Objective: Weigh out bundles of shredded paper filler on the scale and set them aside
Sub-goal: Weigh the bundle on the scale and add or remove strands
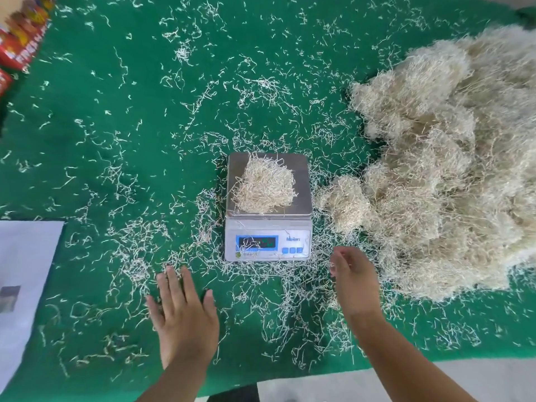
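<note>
A small white digital scale (268, 242) with a steel pan stands in the middle of the green table cover. A bundle of pale shredded paper (265, 185) lies on the pan. A big heap of the same shredded paper (441, 169) fills the right side of the table. My left hand (184, 311) lies flat, fingers spread, on the cover below and left of the scale, holding nothing. My right hand (355, 281) hovers just right of the scale's front, fingers relaxed and empty, beside the heap's near edge.
Loose paper strands are scattered all over the green cover (116, 140). A white printed sheet (23, 285) lies at the left edge. Red printed packaging (20, 39) sits at the far left corner. The table's front edge runs along the bottom.
</note>
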Motion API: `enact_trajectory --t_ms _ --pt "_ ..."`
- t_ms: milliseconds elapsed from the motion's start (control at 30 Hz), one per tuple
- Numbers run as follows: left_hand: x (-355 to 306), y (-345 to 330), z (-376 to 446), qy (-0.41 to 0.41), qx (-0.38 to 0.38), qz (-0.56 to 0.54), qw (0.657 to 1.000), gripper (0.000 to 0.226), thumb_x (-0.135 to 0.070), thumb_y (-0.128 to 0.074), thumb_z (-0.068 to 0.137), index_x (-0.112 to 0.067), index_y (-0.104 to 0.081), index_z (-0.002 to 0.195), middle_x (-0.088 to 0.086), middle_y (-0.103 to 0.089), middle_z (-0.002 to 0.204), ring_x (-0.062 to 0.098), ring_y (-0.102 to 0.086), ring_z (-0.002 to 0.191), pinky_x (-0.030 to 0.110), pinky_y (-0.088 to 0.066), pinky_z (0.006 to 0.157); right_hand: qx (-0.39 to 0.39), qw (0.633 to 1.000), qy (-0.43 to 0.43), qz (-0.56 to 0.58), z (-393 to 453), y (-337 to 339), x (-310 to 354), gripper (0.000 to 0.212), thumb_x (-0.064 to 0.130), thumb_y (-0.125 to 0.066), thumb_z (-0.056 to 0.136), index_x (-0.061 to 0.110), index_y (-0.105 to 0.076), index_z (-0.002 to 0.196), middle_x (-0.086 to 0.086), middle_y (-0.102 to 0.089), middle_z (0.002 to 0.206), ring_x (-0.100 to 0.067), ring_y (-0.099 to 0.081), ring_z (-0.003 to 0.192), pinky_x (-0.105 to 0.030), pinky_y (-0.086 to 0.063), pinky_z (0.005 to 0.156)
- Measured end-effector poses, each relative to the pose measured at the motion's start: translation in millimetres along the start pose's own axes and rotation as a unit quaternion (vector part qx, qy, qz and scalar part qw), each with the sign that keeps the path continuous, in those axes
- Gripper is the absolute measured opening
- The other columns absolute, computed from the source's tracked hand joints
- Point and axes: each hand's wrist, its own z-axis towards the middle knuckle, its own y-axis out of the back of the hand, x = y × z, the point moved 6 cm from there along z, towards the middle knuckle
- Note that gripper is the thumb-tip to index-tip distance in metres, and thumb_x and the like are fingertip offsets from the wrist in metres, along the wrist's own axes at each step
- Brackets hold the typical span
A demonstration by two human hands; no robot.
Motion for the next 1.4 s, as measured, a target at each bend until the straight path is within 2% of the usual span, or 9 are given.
enact_trajectory --t_ms 67,233,433,667,833,933,1067,1233,1400 --pt "2 -4 0 0.002 -0.019 0.007 1.000 0.072 -0.054 -0.007 0.106 -0.015 0.003 0.165 0.009 0.011 0.173 0.026 0.013 0.159 0.060 -0.010 0.127 -0.014 0.998 0.058 0.018 14 -5 20 0.021 0.030 -0.055 0.108 0.026 -0.065 0.126 0.012 -0.072 0.104 -0.006 -0.067 0.083 -0.015 -0.053 0.069" --pt "1 -5 2 -0.001 -0.045 0.012 0.999 0.071 -0.057 -0.004 0.105 -0.020 0.003 0.165 0.006 0.011 0.173 0.022 0.015 0.159 0.057 -0.006 0.128 -0.032 0.973 0.189 0.129 31 -12 60 0.017 0.026 -0.058 0.108 0.030 -0.067 0.122 0.011 -0.071 0.114 -0.011 -0.067 0.107 -0.027 -0.055 0.093" --pt "0 -3 2 0.007 -0.059 0.013 0.998 0.075 -0.062 -0.002 0.102 -0.023 -0.006 0.166 0.001 0.003 0.173 0.018 0.008 0.160 0.052 -0.005 0.129 -0.015 0.932 0.282 0.226 21 -11 65 0.017 0.009 -0.061 0.106 0.020 -0.068 0.117 0.009 -0.072 0.106 -0.009 -0.069 0.097 -0.018 -0.056 0.084" --pt "0 -2 4 0.004 -0.071 0.009 0.997 0.075 -0.063 -0.006 0.102 -0.024 -0.007 0.166 -0.001 0.002 0.173 0.017 0.005 0.160 0.050 -0.005 0.129 0.067 0.920 0.291 0.254 12 -65 48 0.032 -0.010 -0.051 0.098 0.014 -0.071 0.105 0.007 -0.075 0.099 -0.011 -0.072 0.098 -0.022 -0.056 0.089" --pt "-1 0 3 0.003 -0.071 0.013 0.997 0.076 -0.063 -0.007 0.101 -0.022 -0.012 0.165 0.001 -0.004 0.173 0.019 -0.001 0.160 0.050 -0.007 0.129 0.111 0.929 0.236 0.261 7 -107 44 0.036 -0.006 -0.051 0.099 0.021 -0.073 0.107 0.008 -0.076 0.106 -0.014 -0.072 0.107 -0.033 -0.058 0.096" --pt "-1 0 3 0.003 -0.073 0.017 0.997 0.075 -0.062 -0.011 0.102 -0.021 -0.015 0.165 0.003 -0.010 0.173 0.022 -0.006 0.160 0.053 -0.010 0.128 0.135 0.935 0.202 0.259 -2 -128 45 0.036 -0.001 -0.052 0.100 0.027 -0.073 0.108 0.009 -0.075 0.103 -0.012 -0.072 0.098 -0.032 -0.062 0.087" --pt "-2 1 4 0.005 -0.070 0.021 0.997 0.075 -0.060 -0.013 0.102 -0.021 -0.016 0.165 0.003 -0.010 0.173 0.021 -0.004 0.160 0.054 -0.012 0.128 0.220 0.937 0.194 0.191 -31 -162 49 0.028 0.011 -0.053 0.104 0.030 -0.070 0.114 0.012 -0.073 0.104 -0.004 -0.070 0.096 -0.023 -0.059 0.086" --pt "-2 2 3 0.013 -0.058 0.025 0.998 0.078 -0.054 -0.027 0.096 -0.023 -0.011 0.166 0.002 -0.010 0.173 0.019 -0.003 0.160 0.055 -0.012 0.128 0.337 0.902 0.252 0.096 -74 -183 55 0.034 0.009 -0.048 0.100 0.020 -0.074 0.118 0.009 -0.073 0.109 -0.001 -0.067 0.101 -0.029 -0.057 0.094" --pt "-3 5 4 0.014 -0.088 0.038 0.995 0.076 -0.056 -0.027 0.098 -0.017 -0.025 0.163 0.010 -0.023 0.169 0.030 -0.020 0.157 0.058 -0.019 0.124 0.219 0.912 0.308 0.159 -49 -131 86 0.027 0.008 -0.057 0.102 0.029 -0.070 0.112 0.016 -0.070 0.103 -0.005 -0.068 0.092 -0.017 -0.055 0.071"
